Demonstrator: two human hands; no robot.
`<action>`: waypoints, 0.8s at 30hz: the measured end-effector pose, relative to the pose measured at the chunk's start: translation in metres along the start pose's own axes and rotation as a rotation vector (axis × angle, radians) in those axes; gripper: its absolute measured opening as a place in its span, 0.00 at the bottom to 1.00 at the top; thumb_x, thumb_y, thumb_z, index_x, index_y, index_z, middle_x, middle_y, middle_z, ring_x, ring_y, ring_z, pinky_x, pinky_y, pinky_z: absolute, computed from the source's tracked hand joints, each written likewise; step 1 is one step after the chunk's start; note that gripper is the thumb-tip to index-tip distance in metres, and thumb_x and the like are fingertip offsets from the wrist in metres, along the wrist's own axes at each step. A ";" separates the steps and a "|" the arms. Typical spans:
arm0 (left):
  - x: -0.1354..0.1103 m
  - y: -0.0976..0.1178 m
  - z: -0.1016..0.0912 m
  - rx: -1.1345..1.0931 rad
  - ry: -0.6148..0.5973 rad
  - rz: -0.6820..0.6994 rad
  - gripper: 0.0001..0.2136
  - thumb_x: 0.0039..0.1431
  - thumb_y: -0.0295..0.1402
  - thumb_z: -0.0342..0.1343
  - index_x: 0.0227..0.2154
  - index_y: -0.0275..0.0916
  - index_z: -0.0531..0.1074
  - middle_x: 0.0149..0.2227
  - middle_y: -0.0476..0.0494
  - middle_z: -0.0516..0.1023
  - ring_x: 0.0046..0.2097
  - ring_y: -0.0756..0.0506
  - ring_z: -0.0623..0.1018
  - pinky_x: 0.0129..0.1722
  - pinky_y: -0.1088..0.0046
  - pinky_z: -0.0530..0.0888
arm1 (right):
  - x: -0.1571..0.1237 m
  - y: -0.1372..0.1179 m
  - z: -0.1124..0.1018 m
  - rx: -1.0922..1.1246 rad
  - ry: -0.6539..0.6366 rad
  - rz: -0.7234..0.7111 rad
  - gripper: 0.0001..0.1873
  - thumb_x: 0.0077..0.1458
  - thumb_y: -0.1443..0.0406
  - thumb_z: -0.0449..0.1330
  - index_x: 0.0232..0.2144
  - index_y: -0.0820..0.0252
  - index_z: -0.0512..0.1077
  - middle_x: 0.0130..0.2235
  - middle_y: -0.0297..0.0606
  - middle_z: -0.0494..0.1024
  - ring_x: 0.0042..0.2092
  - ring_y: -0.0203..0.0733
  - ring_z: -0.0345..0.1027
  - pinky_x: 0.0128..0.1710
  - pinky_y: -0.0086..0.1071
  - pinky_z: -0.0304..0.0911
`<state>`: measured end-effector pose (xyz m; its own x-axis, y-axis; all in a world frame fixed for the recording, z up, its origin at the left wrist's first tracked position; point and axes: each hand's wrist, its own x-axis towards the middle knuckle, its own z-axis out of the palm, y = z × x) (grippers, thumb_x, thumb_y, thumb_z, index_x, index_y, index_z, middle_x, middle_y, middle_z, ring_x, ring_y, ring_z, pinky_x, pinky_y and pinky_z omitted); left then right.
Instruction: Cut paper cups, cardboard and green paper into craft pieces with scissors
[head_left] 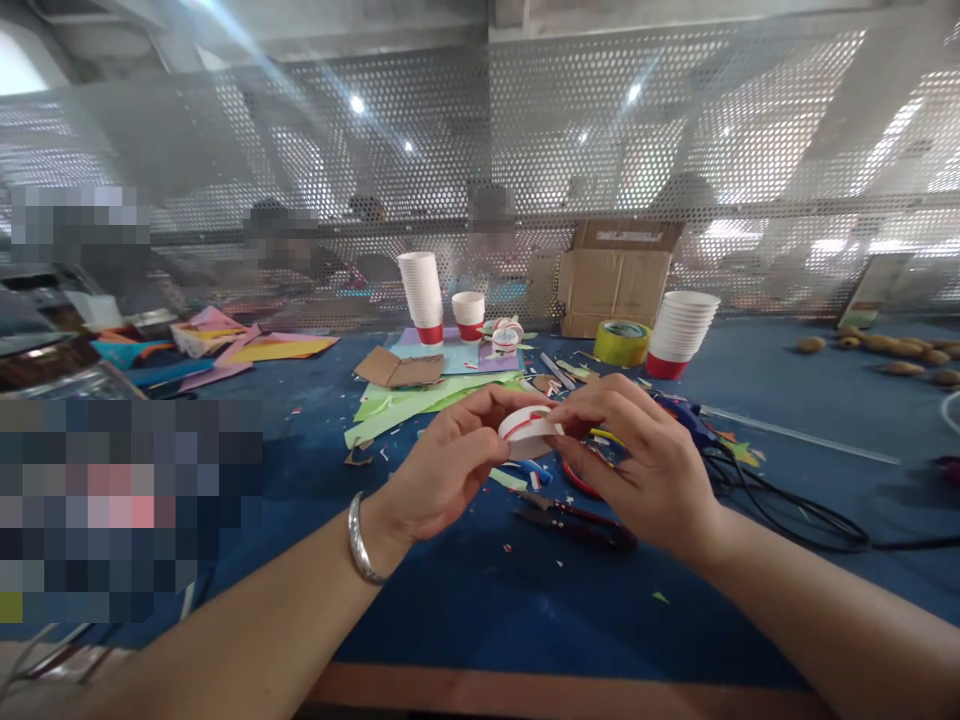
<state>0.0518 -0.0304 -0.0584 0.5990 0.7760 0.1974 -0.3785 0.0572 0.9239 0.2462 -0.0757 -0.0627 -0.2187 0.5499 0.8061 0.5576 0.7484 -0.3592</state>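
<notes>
Between my hands is a shallow white paper ring (527,428) with a red stripe, apparently cut from a paper cup. My left hand (457,455) grips its left side between thumb and fingers. On the opposite side, my right hand (637,445) pinches the edge with fingertips and thumb. Below them on the blue table lie dark snips (574,524), partly under the right hand's shadow. A red-handled tool (581,482) is half hidden behind the right hand. Green paper strips (420,400) and small scraps lie just beyond.
Paper cup stacks (420,295) (681,330) stand at the back, with a yellow tape roll (622,343) and cardboard box (619,280). A black cable (810,535) curls at right beside a clear stick (802,435). Coloured paper (285,346) lies left, before a perforated screen (300,150).
</notes>
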 end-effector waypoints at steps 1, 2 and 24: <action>-0.001 -0.001 0.001 0.004 0.012 -0.002 0.17 0.48 0.23 0.57 0.43 0.36 0.78 0.41 0.44 0.80 0.43 0.48 0.76 0.46 0.75 0.73 | 0.000 0.001 0.000 -0.002 0.002 -0.004 0.09 0.60 0.72 0.62 0.43 0.59 0.73 0.40 0.39 0.75 0.44 0.40 0.69 0.44 0.34 0.67; -0.001 -0.001 0.002 0.006 0.020 -0.009 0.17 0.50 0.23 0.56 0.44 0.35 0.78 0.43 0.42 0.79 0.44 0.48 0.76 0.46 0.74 0.74 | -0.001 0.001 0.000 -0.006 0.006 -0.004 0.09 0.60 0.72 0.62 0.43 0.59 0.73 0.40 0.39 0.75 0.44 0.40 0.69 0.43 0.34 0.67; -0.015 -0.007 0.013 0.751 0.056 0.162 0.09 0.69 0.39 0.49 0.41 0.41 0.70 0.37 0.46 0.74 0.39 0.46 0.72 0.40 0.68 0.72 | -0.004 -0.004 0.003 -0.030 -0.042 -0.078 0.15 0.60 0.75 0.60 0.48 0.58 0.74 0.42 0.40 0.75 0.43 0.38 0.71 0.44 0.32 0.69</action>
<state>0.0545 -0.0505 -0.0639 0.5331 0.7700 0.3506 0.1340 -0.4860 0.8637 0.2430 -0.0797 -0.0662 -0.2958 0.5060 0.8102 0.5610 0.7786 -0.2814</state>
